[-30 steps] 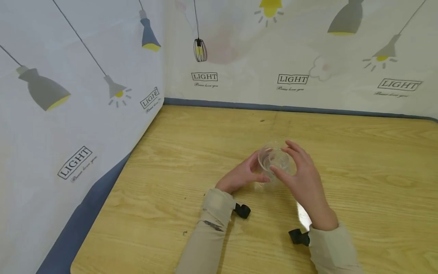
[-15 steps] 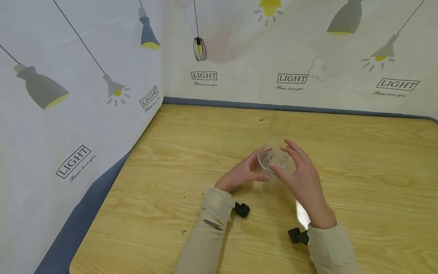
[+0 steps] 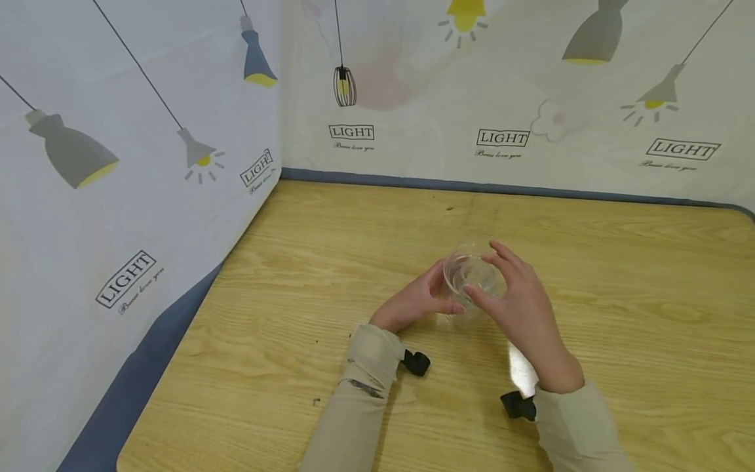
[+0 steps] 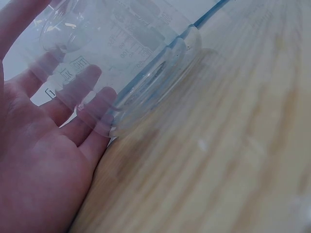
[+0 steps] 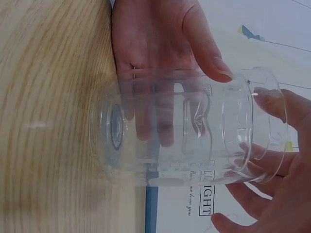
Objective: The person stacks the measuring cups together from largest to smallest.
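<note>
A large clear glass beaker [image 5: 141,162] with printed graduations stands upright on the wooden table. My left hand [image 3: 415,301] wraps round its side from the left, thumb on the near side and fingers low on the far side, as the left wrist view shows of the beaker [image 4: 131,53]. Nested in its mouth is a smaller clear glass vessel [image 5: 265,128], whose rim rises above the beaker's. From the right, my right hand [image 3: 525,314] holds the smaller vessel near its rim between thumb and fingers. Exact contact is hard to tell through the clear glass.
The wooden table [image 3: 283,367] reaches back to a white curtain [image 3: 407,72] printed with lamps. Another curtain side runs along the left edge. Black camera mounts [image 3: 417,362] sit at both wrists. A bright reflection lies on the tabletop beside the right forearm.
Both hands keep their places on the glassware. Only a very slight shift of the right wrist and of the head view shows.
</note>
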The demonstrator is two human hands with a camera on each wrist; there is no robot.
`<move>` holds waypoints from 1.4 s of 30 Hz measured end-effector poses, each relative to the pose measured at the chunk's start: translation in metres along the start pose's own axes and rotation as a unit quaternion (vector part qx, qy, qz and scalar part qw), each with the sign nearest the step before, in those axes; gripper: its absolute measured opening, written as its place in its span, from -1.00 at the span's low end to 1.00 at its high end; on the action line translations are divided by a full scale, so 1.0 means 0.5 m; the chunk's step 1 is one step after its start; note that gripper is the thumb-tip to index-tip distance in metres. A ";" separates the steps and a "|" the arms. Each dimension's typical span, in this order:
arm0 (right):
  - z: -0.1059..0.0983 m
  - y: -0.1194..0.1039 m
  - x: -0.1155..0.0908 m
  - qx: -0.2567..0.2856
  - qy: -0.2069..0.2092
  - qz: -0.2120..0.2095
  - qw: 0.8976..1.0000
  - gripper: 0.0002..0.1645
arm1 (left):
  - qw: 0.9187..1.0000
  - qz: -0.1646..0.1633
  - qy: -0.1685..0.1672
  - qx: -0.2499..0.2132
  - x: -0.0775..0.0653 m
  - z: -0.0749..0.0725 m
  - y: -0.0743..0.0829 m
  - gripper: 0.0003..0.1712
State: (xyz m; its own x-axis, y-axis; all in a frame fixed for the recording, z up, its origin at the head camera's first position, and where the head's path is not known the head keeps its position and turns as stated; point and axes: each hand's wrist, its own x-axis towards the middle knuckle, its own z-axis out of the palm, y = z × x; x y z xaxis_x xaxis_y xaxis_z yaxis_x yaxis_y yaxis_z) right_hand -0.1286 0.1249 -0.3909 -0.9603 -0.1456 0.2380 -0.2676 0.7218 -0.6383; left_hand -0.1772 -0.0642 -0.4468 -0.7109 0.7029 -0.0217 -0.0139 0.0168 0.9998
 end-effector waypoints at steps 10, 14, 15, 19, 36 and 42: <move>-0.010 -0.014 0.005 -0.040 -0.005 -0.017 0.999 -0.33 | 1.000 -0.002 0.001 -0.002 0.000 0.000 0.000 0.00; -0.013 -0.016 0.007 -0.055 -0.011 -0.019 0.998 -0.32 | 1.000 -0.002 0.001 -0.003 0.001 -0.001 0.000 0.00; -0.014 -0.017 0.007 -0.060 -0.012 -0.019 0.998 -0.32 | 1.000 -0.001 0.001 -0.003 0.001 -0.001 0.000 0.00; -0.017 -0.018 0.007 -0.082 -0.018 -0.016 0.996 -0.31 | 1.000 -0.001 0.003 0.000 0.002 -0.001 -0.001 -0.02; -0.024 -0.031 0.020 -0.140 -0.033 -0.038 0.989 -0.32 | 1.000 -0.012 0.013 0.006 -0.002 -0.001 0.002 -0.03; -0.031 -0.038 0.024 -0.163 -0.053 -0.031 0.985 -0.31 | 1.000 -0.013 0.015 0.014 -0.002 -0.001 0.002 0.00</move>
State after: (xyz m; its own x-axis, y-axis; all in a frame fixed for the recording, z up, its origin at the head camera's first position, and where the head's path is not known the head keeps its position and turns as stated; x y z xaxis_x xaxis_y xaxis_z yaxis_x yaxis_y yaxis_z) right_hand -0.1339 0.1199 -0.3642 -0.9503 -0.2538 0.1801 -0.3032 0.8857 -0.3515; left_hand -0.1770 -0.0651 -0.4457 -0.7318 0.6798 -0.0480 -0.0136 0.0558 0.9983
